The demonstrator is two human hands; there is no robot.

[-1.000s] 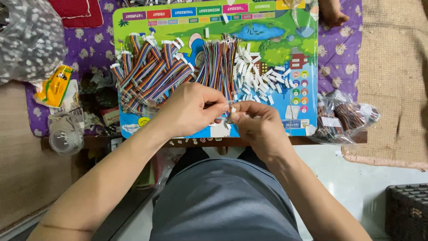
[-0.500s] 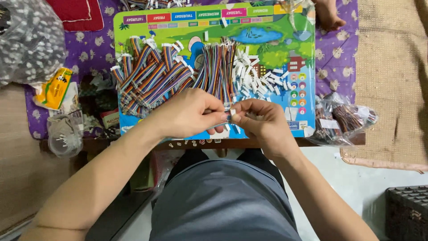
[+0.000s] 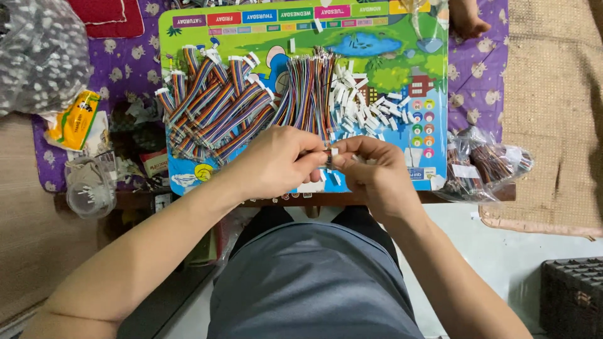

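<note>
My left hand (image 3: 276,164) and my right hand (image 3: 375,168) meet over the near edge of a colourful picture board (image 3: 377,56). Between the fingertips they pinch a short multicoloured ribbon cable (image 3: 326,157) and a small white plastic connector (image 3: 334,152). Just beyond the hands lies a bundle of loose rainbow wires (image 3: 309,94). Left of it sits a heap of ribbon cables with white connectors fitted (image 3: 213,107). A scatter of loose white connectors (image 3: 367,103) lies to the right of the wires.
A clear bag of white parts (image 3: 34,56) sits far left, a yellow packet (image 3: 75,119) and a clear round tub (image 3: 90,188) below it. Clear bags of cables (image 3: 483,166) lie right. Someone's foot (image 3: 468,19) rests at the top. A black crate (image 3: 575,295) stands bottom right.
Both hands stay together at the board's near edge, the fingertips shifting slightly around the cable and connector. The piles have not moved.
</note>
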